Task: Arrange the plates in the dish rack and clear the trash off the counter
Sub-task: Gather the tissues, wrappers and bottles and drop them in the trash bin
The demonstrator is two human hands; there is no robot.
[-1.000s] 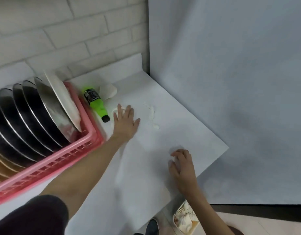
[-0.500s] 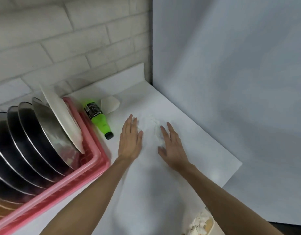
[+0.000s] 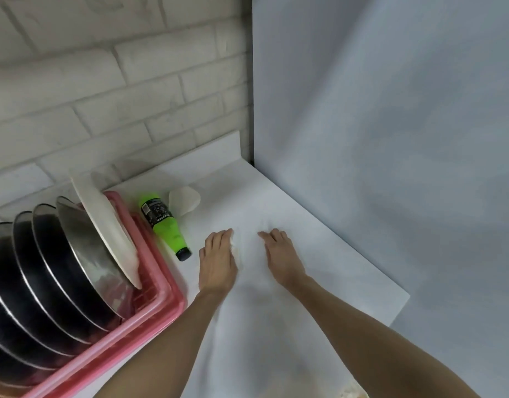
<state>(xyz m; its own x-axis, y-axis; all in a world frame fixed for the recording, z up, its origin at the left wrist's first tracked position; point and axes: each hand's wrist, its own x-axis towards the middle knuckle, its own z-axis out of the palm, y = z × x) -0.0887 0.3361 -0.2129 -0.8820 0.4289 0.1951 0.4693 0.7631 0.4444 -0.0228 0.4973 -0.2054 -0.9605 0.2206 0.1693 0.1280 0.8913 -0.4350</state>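
So here's where I'm at: both hands are down on the white counter (image 3: 319, 254), roughly midway between its back edge and front edge, a little apart from each other. My left hand (image 3: 218, 264) has its fingers curled over a white tissue scrap (image 3: 236, 248), which pokes out along the thumb side of that hand. My right hand (image 3: 283, 258) is just to the right, fingers bent with the tips down on the counter. It's white on white there, so honestly I cannot tell whether that hand has hold of anything or is only pressing the surface.

The pink dish rack (image 3: 164, 288) takes up the left side of the counter and it's loaded. There's a row of metal plates (image 3: 81, 248) standing on edge and tilted, with one white plate (image 3: 104, 222) at the right end leaning on the last metal one.

Just off the rack's right rim a green bottle (image 3: 164, 222) lies on its side, black cap toward the front edge and base toward the back edge. It's near my left hand but not touching it. Behind it, toward the back right corner, sits a crumpled white bit of paper (image 3: 185, 201), right up against the bottle's label end. A white brick wall (image 3: 104, 96) runs along the back edge and a plain grey wall (image 3: 391, 139) along the right edge.
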